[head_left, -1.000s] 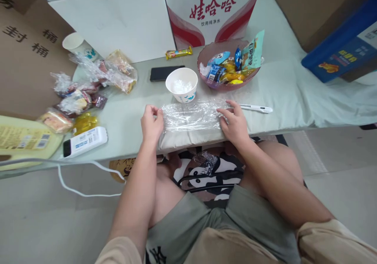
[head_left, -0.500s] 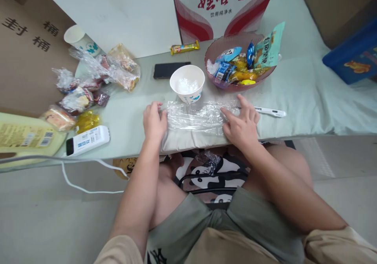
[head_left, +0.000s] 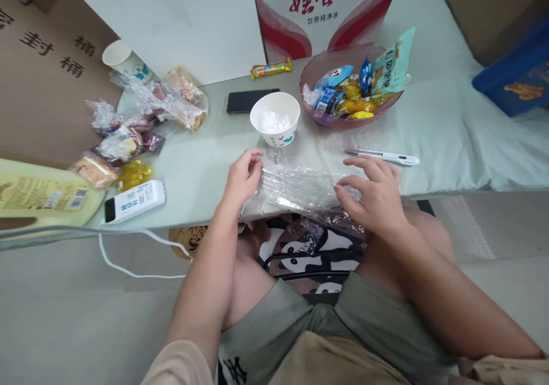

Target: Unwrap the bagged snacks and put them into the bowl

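A crinkled sheet of clear plastic wrap lies at the near edge of the pale green table, partly hanging over the edge. My left hand pinches its left end between thumb and fingers. My right hand grips its right end, fingers curled over the wrap near the table edge. Just behind the wrap stands a white paper bowl with something clear and crumpled inside.
A pink bowl of wrapped snacks sits behind at the right, a white utility knife beside my right hand. A black phone, a snack bar, wrapped pastries, a paper cup and a white device with cable lie left.
Both hands pulled the plastic wrap toward me, so it now hangs over the table edge. My right hand went from pressing flat to gripping the wrap's end.
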A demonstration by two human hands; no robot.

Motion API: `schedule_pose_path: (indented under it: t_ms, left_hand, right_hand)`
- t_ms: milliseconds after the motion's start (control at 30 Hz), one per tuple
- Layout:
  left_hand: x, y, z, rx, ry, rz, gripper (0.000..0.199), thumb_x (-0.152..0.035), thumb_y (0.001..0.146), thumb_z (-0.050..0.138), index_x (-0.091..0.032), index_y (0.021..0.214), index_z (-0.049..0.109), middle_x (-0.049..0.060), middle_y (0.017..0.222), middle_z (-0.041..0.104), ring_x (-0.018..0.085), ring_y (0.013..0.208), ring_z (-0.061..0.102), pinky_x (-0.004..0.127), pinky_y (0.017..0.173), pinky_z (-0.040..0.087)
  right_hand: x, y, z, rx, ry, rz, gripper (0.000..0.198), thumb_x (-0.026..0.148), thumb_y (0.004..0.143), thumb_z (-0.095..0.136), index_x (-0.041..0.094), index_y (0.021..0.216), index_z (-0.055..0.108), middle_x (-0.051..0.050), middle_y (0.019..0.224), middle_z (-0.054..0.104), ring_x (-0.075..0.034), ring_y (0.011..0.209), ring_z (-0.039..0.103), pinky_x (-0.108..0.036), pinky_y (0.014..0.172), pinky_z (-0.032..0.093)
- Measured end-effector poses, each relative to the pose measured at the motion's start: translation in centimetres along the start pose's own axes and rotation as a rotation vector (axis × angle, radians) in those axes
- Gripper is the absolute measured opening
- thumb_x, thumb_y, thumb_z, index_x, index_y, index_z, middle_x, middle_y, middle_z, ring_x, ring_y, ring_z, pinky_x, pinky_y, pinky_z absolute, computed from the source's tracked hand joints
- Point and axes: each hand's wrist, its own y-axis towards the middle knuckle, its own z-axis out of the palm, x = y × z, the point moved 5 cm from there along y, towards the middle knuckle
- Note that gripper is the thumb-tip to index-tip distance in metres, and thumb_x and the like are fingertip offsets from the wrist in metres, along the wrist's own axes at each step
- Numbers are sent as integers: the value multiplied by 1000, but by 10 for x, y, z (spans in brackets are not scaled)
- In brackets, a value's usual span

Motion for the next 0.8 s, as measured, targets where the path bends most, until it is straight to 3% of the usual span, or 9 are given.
schedule_pose_path:
  t_ms: [67,167,233,333,433,467,533,633,800]
  left_hand:
    - [-6,-2,6,44,-67,39,23,-22,90,52,-21,110,63,3,91,66,15,81,63,27,78,49]
    - [-16,-7,15,124,-148,67,19,-27,91,53,-21,106,63,3,91,66,14,73,62,27,72,49]
    - [-23,-11,18,174,-218,59,18,-30,89,56,-22,104,63,3,91,66,13,70,61,28,70,50]
    - [-30,-13,8,129,-347,-6,32,-39,83,66,-25,111,57,5,102,67,15,79,66,31,77,54]
    - [-31,-12,-10,-79,-645,-34,50,-57,81,65,-30,120,49,8,130,63,20,111,67,35,92,55]
    - [-31,-12,-10,-79,-758,-48,54,-64,80,62,-30,121,49,9,137,60,21,120,64,36,96,55]
    - [-33,-14,5,112,-893,-112,63,-71,76,64,-27,119,53,12,141,60,26,127,62,40,98,55]
    - [-35,-22,38,441,-795,-233,60,-54,68,81,-21,113,60,15,126,69,29,115,69,41,92,58]
    - [-28,-16,46,326,-554,-251,27,-39,83,70,-18,96,61,5,84,74,15,71,70,29,68,57]
  right_hand:
    - [-5,8,8,50,64,0,26,36,87,62,23,108,71,-13,126,68,-37,122,59,-57,105,39]
    - [-9,25,29,217,144,-1,62,35,76,72,18,134,58,-17,125,69,-37,117,61,-54,100,44]
    - [-8,34,41,358,218,0,52,30,74,71,18,124,62,-13,110,74,-33,103,65,-48,92,48]
    - [0,40,49,514,427,12,10,26,80,60,21,88,65,-2,76,69,-19,70,61,-34,71,48]
    - [8,45,48,459,732,126,12,32,83,60,21,78,58,2,66,59,-13,59,53,-28,60,43]
    - [8,45,48,406,827,194,14,35,83,61,21,80,57,3,66,59,-12,59,53,-27,58,44]
    - [7,46,53,309,969,333,19,39,82,64,22,83,54,3,69,60,-11,59,56,-26,57,47]
    - [7,42,65,337,1088,469,21,42,84,64,22,89,56,0,76,67,-13,63,64,-27,59,53]
    - [-1,31,73,532,1045,457,22,34,87,65,22,105,67,-3,81,75,-15,64,69,-27,55,55]
